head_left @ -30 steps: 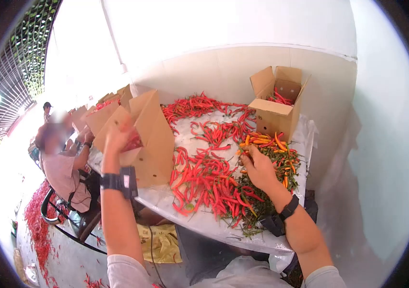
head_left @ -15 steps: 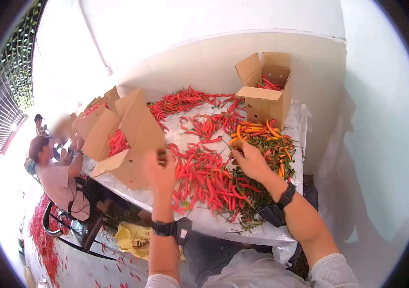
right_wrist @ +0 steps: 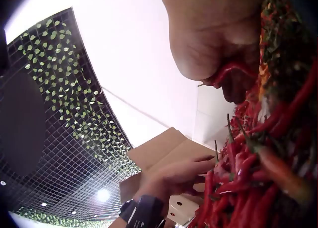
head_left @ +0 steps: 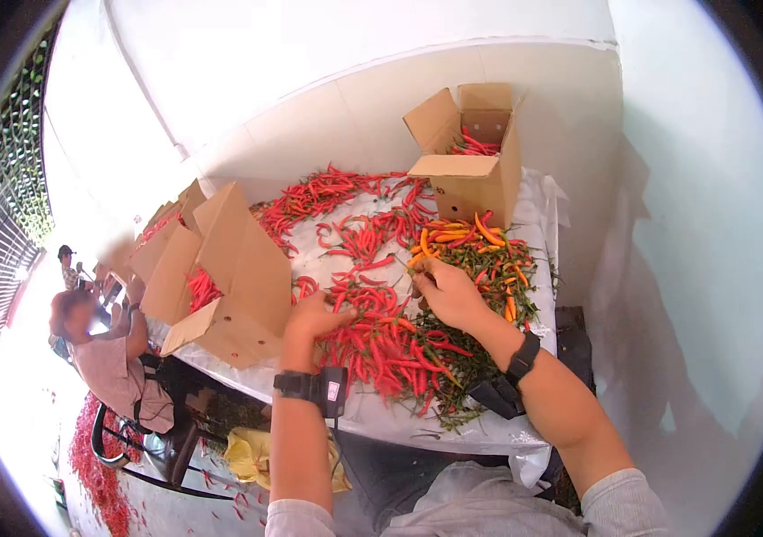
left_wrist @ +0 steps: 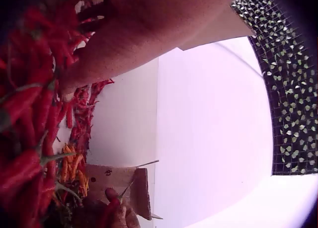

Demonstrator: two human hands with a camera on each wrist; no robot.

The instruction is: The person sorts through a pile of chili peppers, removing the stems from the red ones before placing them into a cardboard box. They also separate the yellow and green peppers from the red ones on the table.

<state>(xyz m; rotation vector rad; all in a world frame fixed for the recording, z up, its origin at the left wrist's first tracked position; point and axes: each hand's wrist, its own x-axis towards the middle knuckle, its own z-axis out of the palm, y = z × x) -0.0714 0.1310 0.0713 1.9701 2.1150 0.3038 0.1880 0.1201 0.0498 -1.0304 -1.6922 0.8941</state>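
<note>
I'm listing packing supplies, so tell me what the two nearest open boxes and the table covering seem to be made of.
Left box and right box: most likely plain brown cardboard, matt; the creased, stiff flaps and punched holes suggest it.
Table covering: probably thin white plastic sheeting, glossy, from its highlights and crinkled overhang; coated fabric isn't ruled out.

Looks smooth and glossy on the red chillies (head_left: pixel 381 351). Shows matt cardboard at the boxes (head_left: pixel 475 199), shiny, creased plastic over the bench (head_left: pixel 538 204), soft cloth at the sleeves (head_left: pixel 627 506).
</note>
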